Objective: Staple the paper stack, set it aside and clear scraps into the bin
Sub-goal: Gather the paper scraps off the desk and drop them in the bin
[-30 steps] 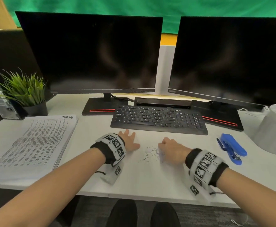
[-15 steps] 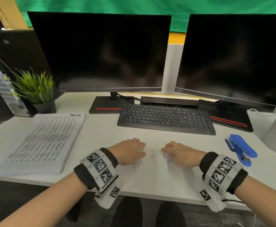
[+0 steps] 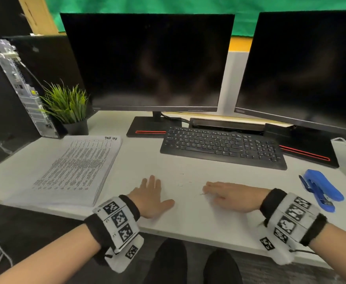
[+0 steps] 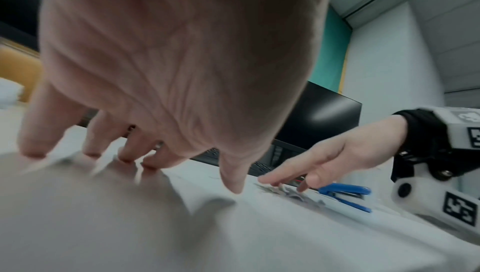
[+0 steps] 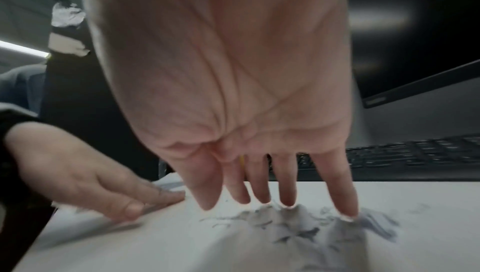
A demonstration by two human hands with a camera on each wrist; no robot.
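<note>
The printed paper stack lies flat at the desk's left. My left hand rests palm down beside it, fingers spread, tips touching the desk, holding nothing. My right hand lies flat with straight fingers pointing left. In the right wrist view its fingertips press on a small heap of torn paper scraps. A few tiny scraps lie between the hands. The blue stapler sits right of the right wrist. No bin is in view.
A black keyboard lies just behind the hands, with two dark monitors on stands behind it. A potted plant and a computer case stand at the back left. The desk's front edge runs under my wrists.
Both hands had curled fingers gathering the scraps between them. Now both are flattened, the left has drawn away to the left and the right covers most of the scraps.
</note>
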